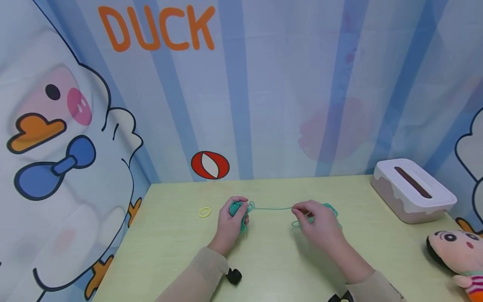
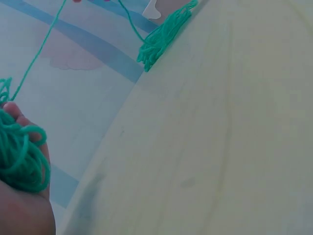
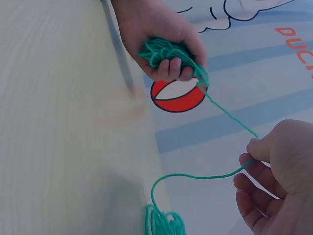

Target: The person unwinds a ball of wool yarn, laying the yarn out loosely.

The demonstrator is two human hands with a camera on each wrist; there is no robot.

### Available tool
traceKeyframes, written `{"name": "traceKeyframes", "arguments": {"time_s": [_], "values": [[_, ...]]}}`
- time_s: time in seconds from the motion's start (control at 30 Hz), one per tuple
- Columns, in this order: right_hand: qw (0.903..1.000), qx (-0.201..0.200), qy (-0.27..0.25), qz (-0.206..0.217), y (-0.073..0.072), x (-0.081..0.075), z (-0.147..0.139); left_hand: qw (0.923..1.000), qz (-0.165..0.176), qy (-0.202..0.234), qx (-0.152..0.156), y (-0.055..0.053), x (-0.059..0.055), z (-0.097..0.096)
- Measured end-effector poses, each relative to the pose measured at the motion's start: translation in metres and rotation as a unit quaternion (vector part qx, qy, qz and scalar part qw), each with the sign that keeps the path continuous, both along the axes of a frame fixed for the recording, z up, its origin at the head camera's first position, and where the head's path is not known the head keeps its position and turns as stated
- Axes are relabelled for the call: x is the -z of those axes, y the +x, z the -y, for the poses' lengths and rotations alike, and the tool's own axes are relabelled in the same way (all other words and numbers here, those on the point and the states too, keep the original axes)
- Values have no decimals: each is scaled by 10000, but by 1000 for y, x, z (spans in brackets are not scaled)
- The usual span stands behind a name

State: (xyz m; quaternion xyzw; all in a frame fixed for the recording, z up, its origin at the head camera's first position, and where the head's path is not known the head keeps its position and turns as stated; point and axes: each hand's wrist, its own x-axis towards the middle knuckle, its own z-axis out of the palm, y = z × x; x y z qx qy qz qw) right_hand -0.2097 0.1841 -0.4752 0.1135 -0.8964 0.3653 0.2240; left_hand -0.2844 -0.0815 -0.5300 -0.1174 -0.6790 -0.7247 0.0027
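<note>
Gripping green yarn [image 3: 165, 51] in left hand [image 1: 228, 222], pinching its strand [image 1: 273, 208] in right hand [image 1: 320, 224], slotted box [image 1: 414, 194], contents hidden

Head view: bright, even, diffuse light; faint soft-edged shadows on the surface [image 1: 177, 251]. Backdrop [image 1: 275, 105] behind surface pale, washed out. Left wrist view dimmer, greyish, low contrast, slightly soft. Right wrist view: broad blurred shadow on surface, faint reddish smear near its edge.

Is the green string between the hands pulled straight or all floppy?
Pulled straight: the string shows hardly any sag between the left fingers and right fingers.
</note>
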Motion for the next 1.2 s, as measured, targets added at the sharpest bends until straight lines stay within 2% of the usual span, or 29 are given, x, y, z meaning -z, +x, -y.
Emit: {"name": "traceKeyframes", "arguments": {"time_s": [0.1, 0.27, 0.4, 0.6, 0.77, 0.97, 1.1, 1.2], "values": [[9999, 122, 37, -48, 2, -4, -17, 10000, -27, 69, -13, 0, 0, 0], [9986, 415, 183, 275, 8, -5, -43, 9999, -88, 121, -41, -2, 2, 0], [9954, 599, 229, 706, 10, -1, -63, 9998, -176, 131, -29, -2, 3, 1], [9838, 737, 321, 1603, 6, 8, -94, 9996, -254, 129, -49, -2, 2, 1], [9781, 850, 443, 1850, 0, 17, -115, 9996, -258, 74, -134, -1, 2, 1], [9728, 851, 571, 2079, -4, 26, -125, 9991, -305, 23, -301, -3, 4, 1], [9689, 863, 690, 2213, -6, 31, -122, 9993, -295, 50, -215, -2, 3, 1], [9709, 882, 639, 2132, -6, 31, -114, 9996, -232, 16, -159, -1, 2, 1]]}}
